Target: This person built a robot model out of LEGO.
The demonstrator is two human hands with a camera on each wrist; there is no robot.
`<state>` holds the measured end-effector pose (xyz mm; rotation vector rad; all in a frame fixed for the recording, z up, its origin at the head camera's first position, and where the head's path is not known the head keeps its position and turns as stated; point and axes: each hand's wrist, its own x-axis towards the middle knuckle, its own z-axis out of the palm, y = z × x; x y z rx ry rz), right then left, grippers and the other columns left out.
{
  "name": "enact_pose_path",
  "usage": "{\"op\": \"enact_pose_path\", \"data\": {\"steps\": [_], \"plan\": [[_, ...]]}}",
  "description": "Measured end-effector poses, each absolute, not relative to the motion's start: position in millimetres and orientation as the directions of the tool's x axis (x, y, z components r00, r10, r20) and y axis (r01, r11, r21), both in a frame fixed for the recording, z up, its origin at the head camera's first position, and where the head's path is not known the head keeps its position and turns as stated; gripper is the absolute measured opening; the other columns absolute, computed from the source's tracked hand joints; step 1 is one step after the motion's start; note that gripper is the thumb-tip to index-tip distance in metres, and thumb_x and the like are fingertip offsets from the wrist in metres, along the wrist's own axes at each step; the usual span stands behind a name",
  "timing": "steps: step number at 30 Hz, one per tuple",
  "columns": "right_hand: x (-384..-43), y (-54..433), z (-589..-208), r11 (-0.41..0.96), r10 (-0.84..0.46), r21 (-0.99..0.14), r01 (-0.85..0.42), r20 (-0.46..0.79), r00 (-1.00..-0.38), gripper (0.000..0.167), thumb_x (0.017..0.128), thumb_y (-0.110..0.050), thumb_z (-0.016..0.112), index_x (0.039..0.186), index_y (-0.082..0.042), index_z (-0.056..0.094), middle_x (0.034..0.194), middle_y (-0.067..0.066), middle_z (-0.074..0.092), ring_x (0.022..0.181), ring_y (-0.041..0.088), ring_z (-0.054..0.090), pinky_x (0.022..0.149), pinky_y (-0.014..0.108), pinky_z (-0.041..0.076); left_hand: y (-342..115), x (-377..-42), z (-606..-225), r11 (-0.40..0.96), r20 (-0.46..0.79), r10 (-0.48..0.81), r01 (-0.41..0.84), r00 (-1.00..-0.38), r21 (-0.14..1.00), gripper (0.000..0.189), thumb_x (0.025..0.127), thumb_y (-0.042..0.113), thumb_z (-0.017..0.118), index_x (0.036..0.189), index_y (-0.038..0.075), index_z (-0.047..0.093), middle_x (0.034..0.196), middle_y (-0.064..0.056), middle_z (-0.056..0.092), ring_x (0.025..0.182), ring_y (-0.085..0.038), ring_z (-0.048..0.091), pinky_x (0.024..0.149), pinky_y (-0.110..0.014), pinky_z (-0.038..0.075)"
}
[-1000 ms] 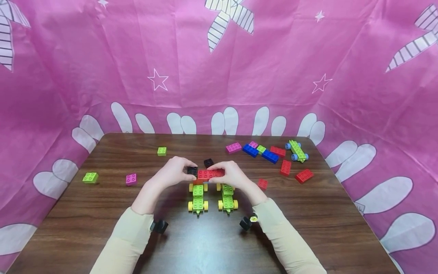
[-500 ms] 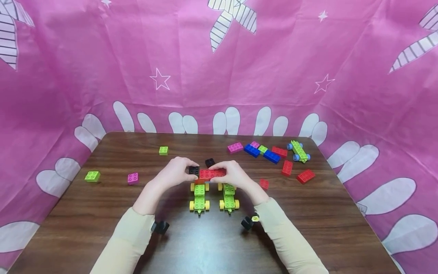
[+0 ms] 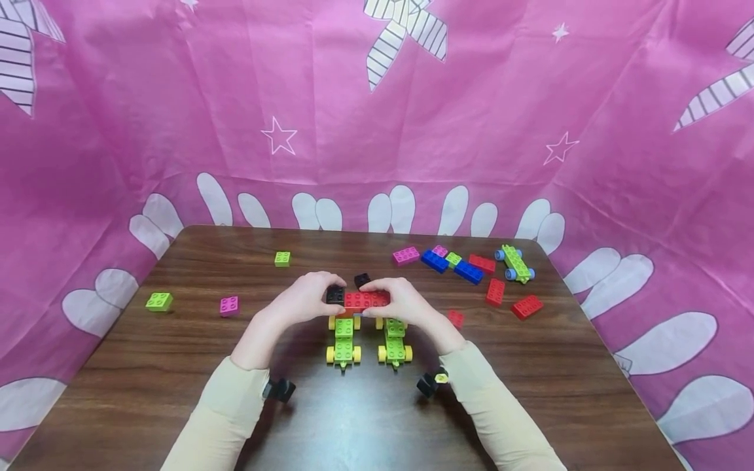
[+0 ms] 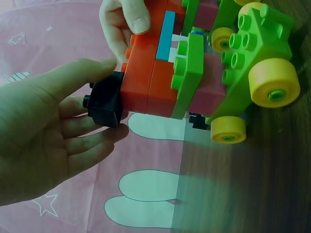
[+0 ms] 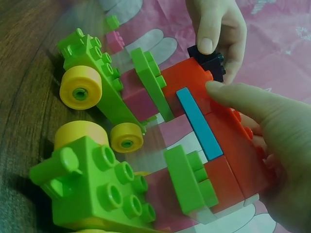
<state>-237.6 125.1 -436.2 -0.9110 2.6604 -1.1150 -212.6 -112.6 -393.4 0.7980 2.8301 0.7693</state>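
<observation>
Thumb and fingers of my left hand (image 3: 309,297) grip a black brick (image 4: 107,102) at the left end of a row of red bricks (image 4: 141,82). The black brick lies against the red end; whether its studs are joined I cannot tell. With my right hand (image 3: 399,301) I hold the right part of the red row. A thin blue piece (image 5: 199,124) sits under the row's middle. Below, the red row stands on light green and pink bricks (image 5: 138,97), carried by two green wheeled bases (image 3: 343,350) with yellow wheels. Fingers partly hide the red row in the head view.
Another black brick (image 3: 362,280) lies just behind the hands. Blue bricks (image 3: 468,272), loose red bricks (image 3: 527,306) and a green base with blue wheels (image 3: 516,264) are at the back right. Light green bricks (image 3: 159,301) and a pink brick (image 3: 229,305) lie left.
The head view has shifted slightly. Both hands stay on the same bricks, with only tiny movement of the left fingers; the wheeled bases have not moved on the table.
</observation>
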Motion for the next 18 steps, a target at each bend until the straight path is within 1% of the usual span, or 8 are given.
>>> {"op": "enact_pose_path", "data": {"steps": [5, 9, 14, 16, 18], "plan": [[-238, 128, -432, 0.500, -0.592, -0.715, -0.489, 0.131, -0.795, 0.049, 0.087, -0.028, 0.075, 0.129, -0.005, 0.062, 0.128, 0.009, 0.066, 0.118, 0.025, 0.061, 0.099, 0.045, 0.051, -109, -210, -393, 0.716, 0.062, 0.524, 0.479, -0.849, 0.508, 0.051, 0.084, 0.026, 0.078, 0.126, 0.002, 0.062, 0.124, -0.014, 0.065, 0.116, -0.027, 0.060, 0.100, -0.045, 0.050], [-241, 132, -427, 0.456, -0.613, -0.726, -0.515, 0.163, -0.773, 0.047, 0.091, -0.027, 0.070, 0.132, -0.005, 0.060, 0.132, 0.012, 0.063, 0.126, 0.028, 0.057, 0.104, 0.053, 0.046, -104, -210, -392, 0.699, 0.079, 0.515, 0.472, -0.853, 0.537, 0.051, 0.084, 0.026, 0.078, 0.127, 0.003, 0.061, 0.125, -0.013, 0.065, 0.118, -0.027, 0.060, 0.101, -0.044, 0.049], [-251, 139, -420, 0.456, -0.612, -0.698, -0.551, 0.203, -0.764, 0.042, 0.096, -0.026, 0.062, 0.133, -0.007, 0.059, 0.133, 0.013, 0.062, 0.126, 0.028, 0.057, 0.104, 0.052, 0.045, -97, -210, -390, 0.681, 0.132, 0.500, 0.483, -0.856, 0.550, 0.048, 0.084, 0.024, 0.078, 0.126, 0.006, 0.063, 0.123, -0.009, 0.066, 0.116, -0.025, 0.062, 0.101, -0.044, 0.050], [-257, 141, -417, 0.481, -0.603, -0.677, -0.556, 0.205, -0.771, 0.040, 0.096, -0.025, 0.062, 0.133, -0.008, 0.060, 0.133, 0.012, 0.062, 0.126, 0.027, 0.057, 0.104, 0.050, 0.046, -94, -210, -390, 0.673, 0.151, 0.496, 0.488, -0.855, 0.556, 0.045, 0.085, 0.023, 0.077, 0.125, 0.007, 0.063, 0.123, -0.009, 0.067, 0.115, -0.025, 0.062, 0.100, -0.044, 0.050], [-264, 144, -416, 0.491, -0.603, -0.666, -0.562, 0.206, -0.771, 0.040, 0.096, -0.024, 0.063, 0.132, -0.007, 0.060, 0.133, 0.014, 0.062, 0.125, 0.028, 0.057, 0.104, 0.050, 0.046, -91, -210, -391, 0.661, 0.177, 0.501, 0.507, -0.847, 0.553, 0.042, 0.086, 0.021, 0.076, 0.123, 0.007, 0.065, 0.121, -0.008, 0.068, 0.113, -0.025, 0.063, 0.099, -0.044, 0.051]]}}
